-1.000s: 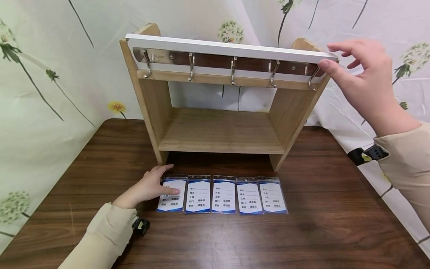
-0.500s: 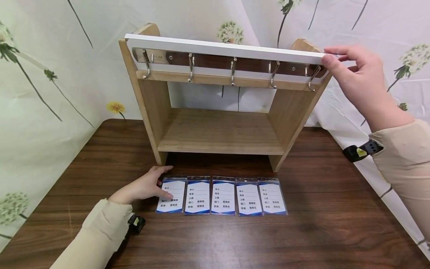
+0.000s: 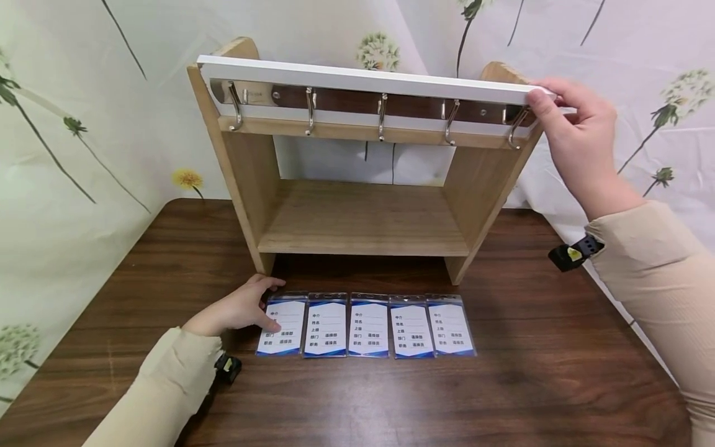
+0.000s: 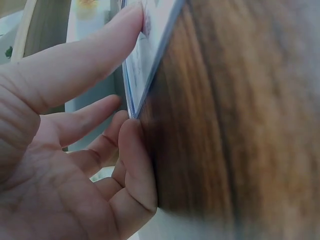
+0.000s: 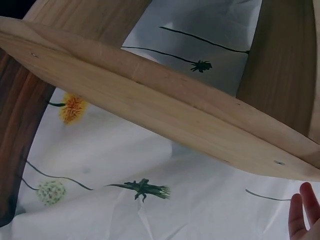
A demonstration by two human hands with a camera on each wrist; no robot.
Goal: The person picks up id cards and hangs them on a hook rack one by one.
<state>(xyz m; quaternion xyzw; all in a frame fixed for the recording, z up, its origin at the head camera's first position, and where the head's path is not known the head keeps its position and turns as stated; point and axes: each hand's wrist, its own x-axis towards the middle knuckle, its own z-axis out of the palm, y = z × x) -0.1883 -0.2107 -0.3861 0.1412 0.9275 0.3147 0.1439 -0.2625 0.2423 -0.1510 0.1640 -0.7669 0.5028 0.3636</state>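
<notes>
Badge pinched by left hand, right hand gripping rack, brown table, flowered backdrop

5 ID cards, 5 hooks, 1 wdn rack, 1 tbl

Before me I have a dark brown wood-grain table, rounded at its far left corner, a pale gleam on its surface toward me. Toward its back stands an open, light wooden shelf unit, both side panels footed on the tabletop. Nearer me, just in front of the unit, five rectangular white-and-blue cards in clear plastic sleeves lie printed side up in one row, my left hand at the leftmost.
</notes>
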